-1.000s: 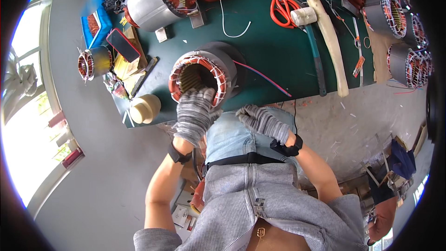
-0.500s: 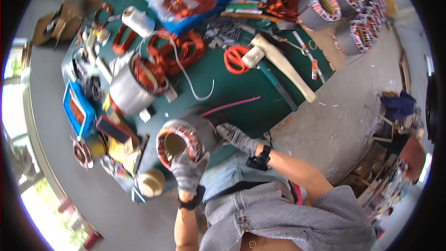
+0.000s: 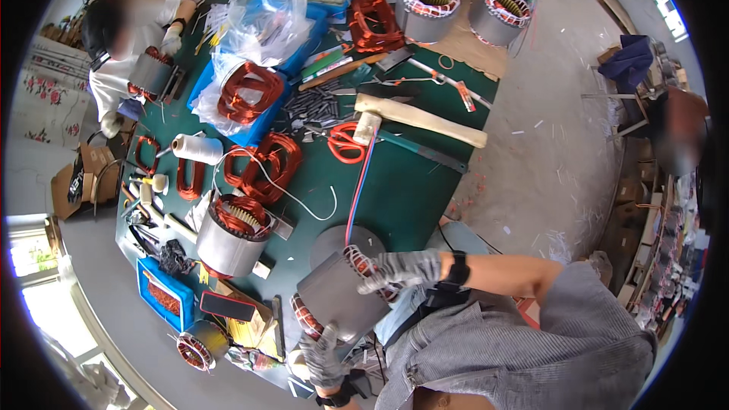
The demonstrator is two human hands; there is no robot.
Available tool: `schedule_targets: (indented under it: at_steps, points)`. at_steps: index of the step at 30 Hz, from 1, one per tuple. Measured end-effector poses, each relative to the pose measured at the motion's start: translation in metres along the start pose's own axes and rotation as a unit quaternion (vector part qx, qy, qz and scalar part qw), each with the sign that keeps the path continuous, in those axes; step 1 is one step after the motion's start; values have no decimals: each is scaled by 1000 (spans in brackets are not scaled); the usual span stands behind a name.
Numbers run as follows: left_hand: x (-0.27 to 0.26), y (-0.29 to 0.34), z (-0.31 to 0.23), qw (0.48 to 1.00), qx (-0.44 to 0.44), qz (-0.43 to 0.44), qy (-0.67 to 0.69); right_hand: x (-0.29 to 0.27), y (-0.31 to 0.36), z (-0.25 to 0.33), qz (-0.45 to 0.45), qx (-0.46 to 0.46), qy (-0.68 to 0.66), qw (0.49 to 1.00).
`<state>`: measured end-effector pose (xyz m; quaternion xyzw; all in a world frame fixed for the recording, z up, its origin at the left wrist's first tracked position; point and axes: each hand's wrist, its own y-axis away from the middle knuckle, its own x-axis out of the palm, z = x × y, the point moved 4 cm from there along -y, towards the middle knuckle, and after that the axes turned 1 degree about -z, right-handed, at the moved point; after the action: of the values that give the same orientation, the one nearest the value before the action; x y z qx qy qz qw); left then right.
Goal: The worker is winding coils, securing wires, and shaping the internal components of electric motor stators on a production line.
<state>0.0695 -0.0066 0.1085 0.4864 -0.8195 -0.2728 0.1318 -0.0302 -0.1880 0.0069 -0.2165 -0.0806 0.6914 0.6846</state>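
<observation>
At the near edge of the green bench (image 3: 414,205), head view: a grey stator (image 3: 334,296) lies tilted on its side between the person's hands, just beside a dark round disc (image 3: 326,240). The left hand (image 3: 324,358) is curled at the lower-left coil end; the right hand (image 3: 402,269) is closed over the opposite one. Whether the bench bears any weight cannot be told. Likely faults: smooth gloves on a smooth housing could let the stator slip toward the person's lap; finger pressure could loosen the white lacing (image 3: 357,260); and the red and blue leads (image 3: 358,203), reaching the pale mallet (image 3: 425,120), could snag there and be strained if the stator turned.
</observation>
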Motion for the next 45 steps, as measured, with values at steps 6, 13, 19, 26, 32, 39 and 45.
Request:
schedule_targets:
  at_steps: [6, 13, 19, 26, 32, 39, 45]
  points:
    - [75, 13, -26, 898, 221, 98, -369, -92, 50, 86, 37, 216, 127, 967]
    - [257, -31, -56, 912, 73, 378, -142, -212, 111, 127, -306, 431, -302, 794]
    - [404, -85, -37, 675, 613, 216, -349, -332, 159, 122, -424, 405, -237, 775]
    - [541, -169, -37, 936, -21, 349, -30, -407, 203, 68, -493, 453, -154, 726]
    - [569, -245, 11, 924, -79, 371, 46, -425, 176, 44, -518, 425, -83, 737]
    - [561, -279, 6, 924, -116, 365, 4, -423, 165, 17, -452, 457, 14, 766]
    - [553, -288, 3, 863, 214, 225, -397, -422, 157, -5, -455, 472, -74, 752]
